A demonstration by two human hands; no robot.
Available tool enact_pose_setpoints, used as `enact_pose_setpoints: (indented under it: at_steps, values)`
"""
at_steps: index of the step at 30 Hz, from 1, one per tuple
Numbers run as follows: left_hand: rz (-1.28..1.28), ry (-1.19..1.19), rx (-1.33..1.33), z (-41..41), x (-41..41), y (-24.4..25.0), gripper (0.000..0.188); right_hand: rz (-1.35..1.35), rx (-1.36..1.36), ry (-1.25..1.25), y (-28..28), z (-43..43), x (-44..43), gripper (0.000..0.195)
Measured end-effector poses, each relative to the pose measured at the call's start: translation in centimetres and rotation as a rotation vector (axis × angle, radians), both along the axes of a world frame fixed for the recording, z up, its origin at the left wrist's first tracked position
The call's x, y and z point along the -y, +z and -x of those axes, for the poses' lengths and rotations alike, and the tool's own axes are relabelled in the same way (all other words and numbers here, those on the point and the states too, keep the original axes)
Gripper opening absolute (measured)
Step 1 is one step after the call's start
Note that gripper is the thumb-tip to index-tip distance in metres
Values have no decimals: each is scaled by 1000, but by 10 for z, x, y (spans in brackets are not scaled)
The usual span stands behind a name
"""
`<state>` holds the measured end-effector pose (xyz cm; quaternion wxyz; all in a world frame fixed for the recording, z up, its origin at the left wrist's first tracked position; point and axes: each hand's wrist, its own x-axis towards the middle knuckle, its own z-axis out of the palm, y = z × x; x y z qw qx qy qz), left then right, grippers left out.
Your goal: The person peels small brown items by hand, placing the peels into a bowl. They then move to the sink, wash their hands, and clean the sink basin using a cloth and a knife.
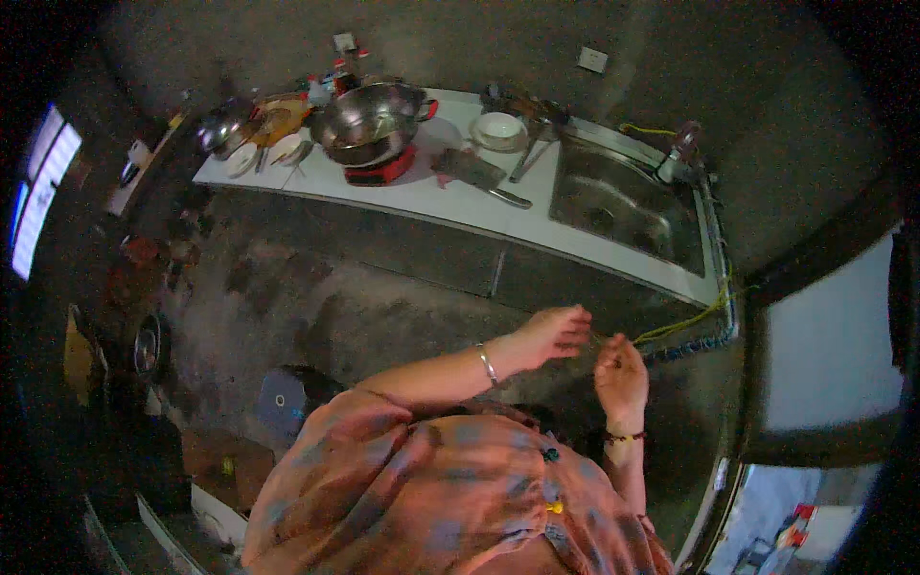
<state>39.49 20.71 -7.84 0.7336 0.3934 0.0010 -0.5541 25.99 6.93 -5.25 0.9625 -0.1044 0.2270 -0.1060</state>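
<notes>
My left hand [557,335], with a silver bangle at the wrist, reaches across in front of my body, its fingers curled. Close beside it on the right, my right hand [621,374] is raised with bent fingers and a beaded bracelet below it. A narrow gap separates the two hands; whether something thin is held there is too blurred to tell. Both hands are in the air on the near side of the white countertop [460,208]. A stainless steel sink [611,205] is set into its right end. Left of the sink lies a cleaver [474,171].
A large metal pot [370,122] stands on a red base [381,169]. White bowls [501,126] and bottles [343,77] share the counter. A faucet [675,162] rises behind the sink. Yellow tubing [679,327] hangs at the right. A grey-topped stool [284,395] stands left of me.
</notes>
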Motion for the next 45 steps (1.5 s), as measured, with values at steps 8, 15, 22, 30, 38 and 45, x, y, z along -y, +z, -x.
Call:
enact_pose_setpoints:
  at_steps: [8,15,22,30,38,45]
  values:
    - [3,617,-93,-105,-176,-4,33,219,29,599,15,-223,-122,23]
    - [-49,874,29,-182,-237,12,35,573,378,646,93,-477,-210,33]
    - [36,1099,48,-261,-270,15,36,846,562,610,130,-613,-247,50]
    - [47,1284,-92,-295,-328,-6,42,756,682,1035,57,-568,-326,44]
    - [562,1109,281,-343,-364,-38,48,1450,1475,712,18,-519,-434,28]
    - [-135,1348,308,-330,-482,72,49,1702,1080,777,-28,-589,-546,42]
